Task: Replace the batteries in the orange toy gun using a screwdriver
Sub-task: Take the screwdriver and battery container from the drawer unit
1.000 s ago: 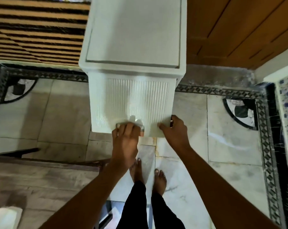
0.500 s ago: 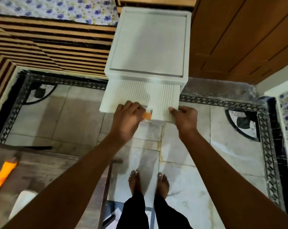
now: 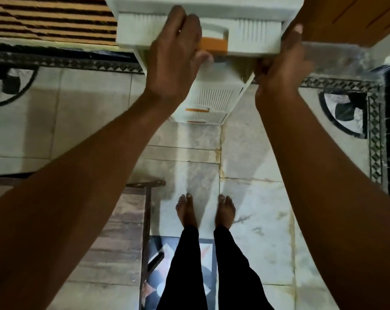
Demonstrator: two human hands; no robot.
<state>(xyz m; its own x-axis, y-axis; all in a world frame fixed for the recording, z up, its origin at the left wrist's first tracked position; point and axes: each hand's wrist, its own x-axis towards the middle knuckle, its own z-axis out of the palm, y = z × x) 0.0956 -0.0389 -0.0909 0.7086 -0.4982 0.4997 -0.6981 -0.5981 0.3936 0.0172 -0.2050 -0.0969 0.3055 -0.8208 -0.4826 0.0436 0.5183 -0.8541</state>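
A white plastic drawer cabinet (image 3: 214,101) stands on the floor in front of me. Its top drawer (image 3: 254,35) has a ribbed front and an orange handle (image 3: 214,44). My left hand (image 3: 174,57) grips the drawer front at that handle, fingers curled over the top edge. The drawer's right corner is held by my right hand (image 3: 281,66), thumb up along its side. Lower drawers with orange handles (image 3: 197,110) show below. No toy gun, screwdriver or batteries are visible.
A wooden table corner (image 3: 122,231) with a dark metal frame sits at the lower left. A striped bed frame (image 3: 50,19) is at the upper left, a wooden door (image 3: 350,16) at the upper right. My bare feet (image 3: 205,211) stand on marble tiles.
The view has dropped and come closer to the cabinet. My right hand has shifted from the drawer's lower edge to its right corner; my left hand stays at the orange handle.
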